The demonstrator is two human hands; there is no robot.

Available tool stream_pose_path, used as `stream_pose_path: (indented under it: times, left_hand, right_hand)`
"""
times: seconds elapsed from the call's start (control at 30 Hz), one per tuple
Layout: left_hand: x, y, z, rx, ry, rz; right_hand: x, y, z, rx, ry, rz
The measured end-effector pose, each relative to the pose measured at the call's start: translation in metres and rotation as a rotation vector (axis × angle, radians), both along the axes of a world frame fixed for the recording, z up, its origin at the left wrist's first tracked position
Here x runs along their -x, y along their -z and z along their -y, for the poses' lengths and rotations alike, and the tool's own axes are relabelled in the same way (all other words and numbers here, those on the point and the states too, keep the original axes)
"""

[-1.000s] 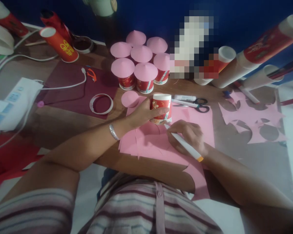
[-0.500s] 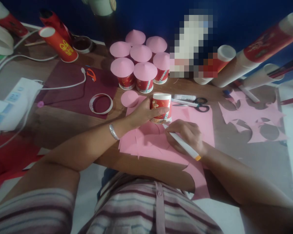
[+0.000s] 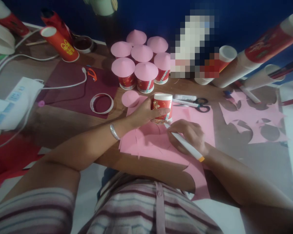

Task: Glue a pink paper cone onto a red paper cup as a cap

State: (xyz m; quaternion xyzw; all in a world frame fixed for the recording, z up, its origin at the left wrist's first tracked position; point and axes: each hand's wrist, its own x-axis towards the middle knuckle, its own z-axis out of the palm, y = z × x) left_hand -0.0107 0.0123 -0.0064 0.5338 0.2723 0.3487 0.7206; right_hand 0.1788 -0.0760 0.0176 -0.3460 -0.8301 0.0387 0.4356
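nudged rightward, the white pen (image 3: 188,146) slants forward-left toward the red cup (image 3: 162,103)

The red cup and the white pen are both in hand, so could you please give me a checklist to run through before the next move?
1. Left hand gripping the red cup: ok.
2. Right hand holding the white pen: ok.
3. Pen tip close to the cup's base: ok.
4. Pen tip touching the pink paper: cannot tell, too small.
5. Scissors apart from the right hand: ok.
6. Cone-topped cups apart from the held cup: ok.
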Motion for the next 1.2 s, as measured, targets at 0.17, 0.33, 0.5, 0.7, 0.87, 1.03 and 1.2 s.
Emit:
stream_pose_path:
  times: [0.17, 0.33, 0.5, 0.7, 0.87, 1.03, 1.2]
  left_hand:
    - [-0.0001, -0.0015, -0.0002, -0.009, -0.003, 0.01]
    - [0.0004, -0.0051, 0.0005, 0.007, 0.0, 0.011]
    - [0.0, -0.0026, 0.0002, 0.001, -0.03, 0.012]
    - [-0.0005, -0.0006, -0.0008, 0.013, -0.017, 0.041]
    - [-0.0005, -0.0043, -0.0001, 0.034, -0.012, 0.003]
    - [-0.0004, -0.0067, 0.0016, 0.028, 0.006, 0.004]
    - [-0.0008, -0.0065, 0.0022, 0.013, -0.029, -0.026]
  right_hand:
    - [0.0001, -0.0018, -0.0001, -0.008, -0.006, 0.015]
    - [-0.001, -0.0022, 0.0003, -0.006, -0.005, 0.018]
    - [-0.0013, -0.0019, 0.0003, 0.014, -0.004, 0.018]
    - [-0.0021, -0.0012, -0.0002, 0.003, 0.02, 0.036]
    - [-0.0019, 0.0004, -0.0017, -0.01, 0.021, 0.033]
    - [-0.0017, 0.0005, -0.0022, -0.01, 0.016, 0.037]
    - [-0.0007, -0.0006, -0.0015, -0.016, 0.005, 0.061]
